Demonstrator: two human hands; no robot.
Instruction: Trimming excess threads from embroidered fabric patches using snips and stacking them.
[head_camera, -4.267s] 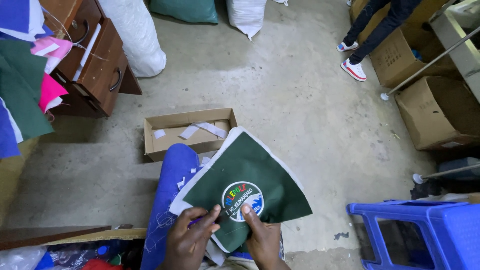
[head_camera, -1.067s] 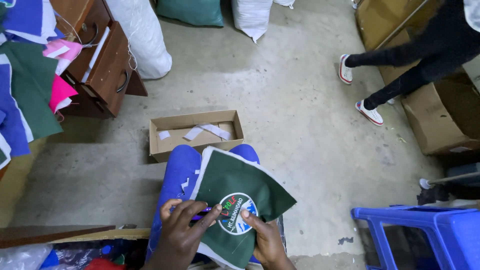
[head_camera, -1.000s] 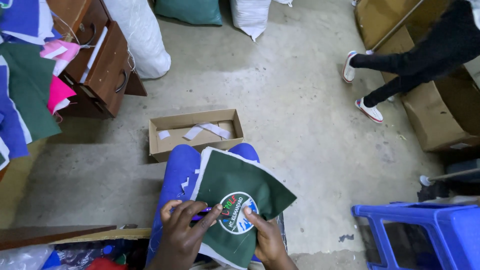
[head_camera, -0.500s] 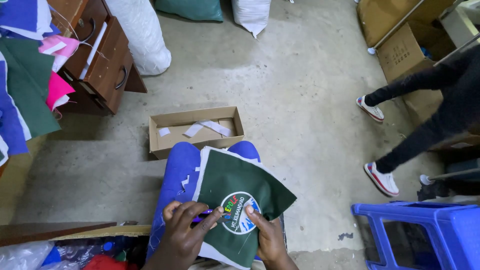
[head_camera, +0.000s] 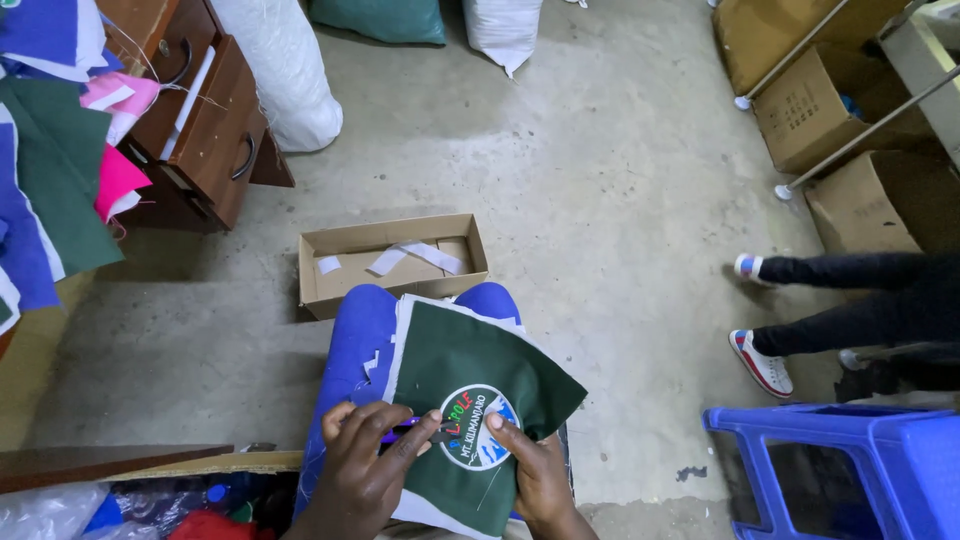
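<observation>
Looking down from the head camera: a dark green cloth (head_camera: 480, 365), soft and matte with a white edge, lies across the person's lap over blue fabric (head_camera: 355, 340), its long axis running from the lower left up toward a pointed corner at the right. A round embroidered patch (head_camera: 478, 428) sits near its lower end. The left hand (head_camera: 365, 470) is pinched narrow on a small purple tool (head_camera: 405, 426) right at the patch's edge; what kind of tool is hard to make out. The right hand (head_camera: 535, 465) presses flat on the cloth, fingertips touching the patch, gripping nothing. Just beyond the knees, an open cardboard box (head_camera: 392, 262) holds white strips on rough concrete floor (head_camera: 600, 180). A blue plastic stool (head_camera: 850, 470) is cut off at the lower right, and another person's legs (head_camera: 850, 310) show only partly at the right edge.
</observation>
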